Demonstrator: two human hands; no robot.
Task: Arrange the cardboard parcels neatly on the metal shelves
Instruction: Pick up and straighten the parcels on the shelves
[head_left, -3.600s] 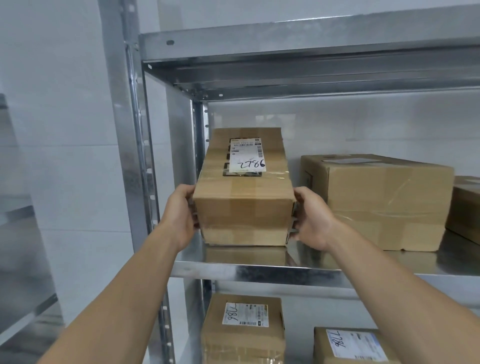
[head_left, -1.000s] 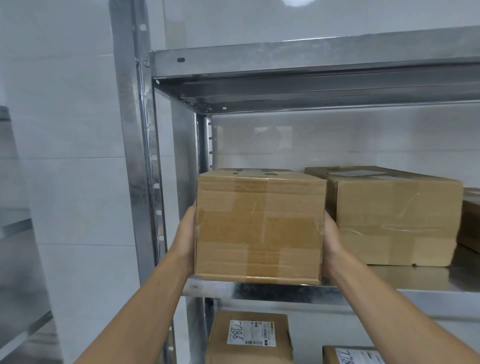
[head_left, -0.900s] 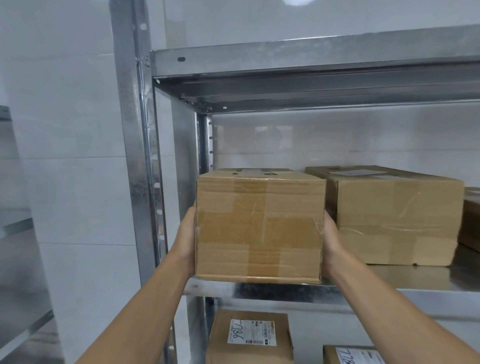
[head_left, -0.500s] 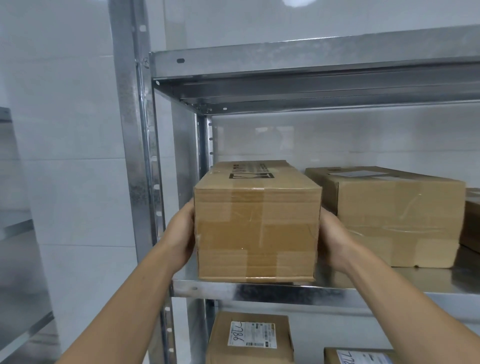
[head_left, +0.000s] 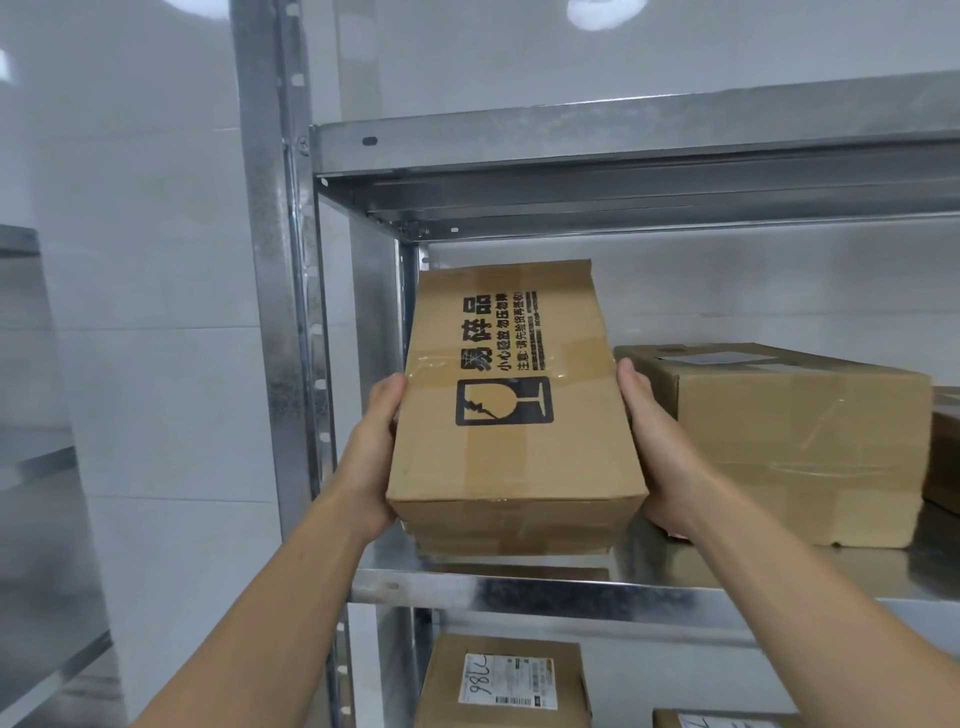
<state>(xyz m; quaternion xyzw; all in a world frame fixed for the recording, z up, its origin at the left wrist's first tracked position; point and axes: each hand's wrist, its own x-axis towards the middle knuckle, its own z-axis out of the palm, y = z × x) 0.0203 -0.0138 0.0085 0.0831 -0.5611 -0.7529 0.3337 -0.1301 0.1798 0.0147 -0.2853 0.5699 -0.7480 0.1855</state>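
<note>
A brown taped cardboard parcel (head_left: 511, 415) with a black fragile-glass mark and printed text stands tilted at the left end of the metal shelf (head_left: 571, 592). Its near lower edge is by the shelf front, and its printed face leans back toward me. My left hand (head_left: 371, 457) grips its left side. My right hand (head_left: 657, 452) grips its right side. A larger taped parcel (head_left: 789, 441) sits on the same shelf just to the right, close to my right hand.
The shelf post (head_left: 272, 312) rises at the left, and the upper shelf (head_left: 623, 156) hangs above. A dark box (head_left: 946, 457) shows at the far right. Below are a labelled parcel (head_left: 506, 680) and another labelled parcel (head_left: 722, 719). White tiled wall lies behind.
The parcel has been tipped and turned in both hands. The plain taped face showed before; now the face with the fragile mark is toward me and the box stands taller.
</note>
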